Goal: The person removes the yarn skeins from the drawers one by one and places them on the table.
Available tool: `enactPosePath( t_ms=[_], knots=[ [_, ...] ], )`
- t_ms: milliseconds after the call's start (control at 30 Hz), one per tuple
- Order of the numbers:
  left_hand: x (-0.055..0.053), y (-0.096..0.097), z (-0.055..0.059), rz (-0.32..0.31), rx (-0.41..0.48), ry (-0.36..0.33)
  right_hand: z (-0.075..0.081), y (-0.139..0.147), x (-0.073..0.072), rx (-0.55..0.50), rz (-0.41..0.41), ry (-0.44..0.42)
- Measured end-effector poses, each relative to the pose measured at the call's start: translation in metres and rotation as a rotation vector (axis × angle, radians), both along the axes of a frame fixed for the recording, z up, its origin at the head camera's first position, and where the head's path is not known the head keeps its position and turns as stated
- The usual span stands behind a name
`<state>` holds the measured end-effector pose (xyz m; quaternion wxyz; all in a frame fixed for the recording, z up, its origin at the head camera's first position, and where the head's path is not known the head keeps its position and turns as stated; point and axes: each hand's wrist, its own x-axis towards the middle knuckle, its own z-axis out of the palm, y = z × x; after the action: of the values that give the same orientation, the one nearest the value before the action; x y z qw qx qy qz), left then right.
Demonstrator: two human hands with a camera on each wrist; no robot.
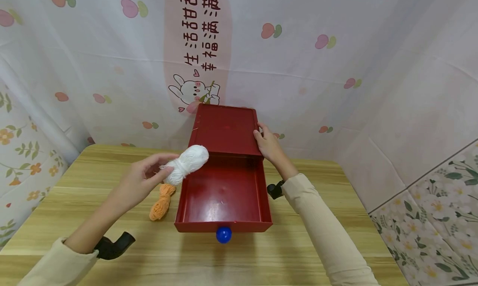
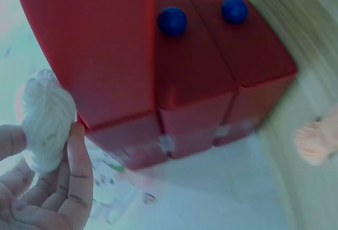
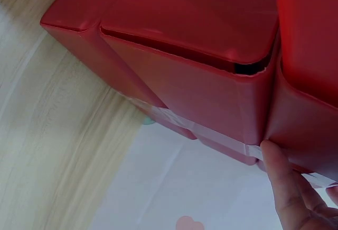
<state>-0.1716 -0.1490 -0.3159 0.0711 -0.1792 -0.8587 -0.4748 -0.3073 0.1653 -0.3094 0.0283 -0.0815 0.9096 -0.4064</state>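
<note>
A white skein of yarn is pinched between the thumb and fingers of my left hand, beside the left edge of the pulled-out drawer. The red drawer unit stands against the back cloth. Its top drawer is out toward me, with a bare inside and a blue ball knob on its front. My right hand rests on the unit's right side near the top edge; the right wrist view shows its fingertips touching the red wall by a strip of clear tape.
An orange skein of yarn lies on the wooden table left of the drawer. Two lower drawers with blue knobs appear pushed in, in the left wrist view. A patterned cloth hangs behind the unit.
</note>
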Motion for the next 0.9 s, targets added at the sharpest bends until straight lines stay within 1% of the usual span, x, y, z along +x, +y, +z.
enactPosePath(
  t_ms=[67, 167, 200, 333, 400, 500, 567, 667, 700, 733, 767, 867, 900],
  knots=[
    [0.001, -0.009, -0.006, 0.009, 0.057, -0.032, 0.000, 0.000, 0.000, 0.001, 0.001, 0.000],
    [0.002, -0.023, -0.018, 0.008, 0.172, -0.094, 0.000, 0.000, 0.001, 0.003, 0.004, 0.003],
    [0.002, -0.028, -0.023, 0.004, 0.219, -0.124, 0.000, 0.000, 0.001, 0.002, 0.003, 0.005],
    [-0.001, -0.045, -0.043, -0.018, 0.409, -0.267, -0.001, 0.000, 0.000, -0.001, 0.002, 0.012],
    [-0.002, -0.052, -0.053, -0.029, 0.512, -0.348, -0.001, 0.001, 0.000, -0.004, 0.003, 0.013],
    [-0.005, -0.061, -0.068, -0.021, 0.616, -0.474, -0.002, 0.001, 0.000, 0.002, 0.003, 0.017],
    [-0.007, -0.065, -0.078, -0.010, 0.646, -0.555, -0.002, 0.001, 0.000, 0.000, 0.005, 0.016],
    [-0.011, -0.072, -0.095, 0.011, 0.643, -0.669, -0.001, 0.001, 0.000, 0.000, 0.005, 0.013],
    [-0.012, -0.074, -0.101, 0.014, 0.633, -0.694, -0.001, 0.001, 0.000, 0.000, 0.005, 0.012],
    [-0.013, -0.077, -0.107, 0.012, 0.629, -0.711, 0.000, 0.001, 0.000, 0.001, 0.006, 0.010],
    [-0.015, -0.080, -0.113, 0.012, 0.643, -0.730, 0.000, 0.000, 0.000, 0.002, 0.006, 0.008],
    [-0.018, -0.088, -0.133, -0.015, 0.692, -0.750, 0.000, 0.000, 0.000, 0.007, 0.008, 0.006],
    [-0.020, -0.093, -0.142, -0.065, 0.739, -0.749, 0.000, 0.000, 0.001, 0.007, 0.007, 0.005]
  ],
)
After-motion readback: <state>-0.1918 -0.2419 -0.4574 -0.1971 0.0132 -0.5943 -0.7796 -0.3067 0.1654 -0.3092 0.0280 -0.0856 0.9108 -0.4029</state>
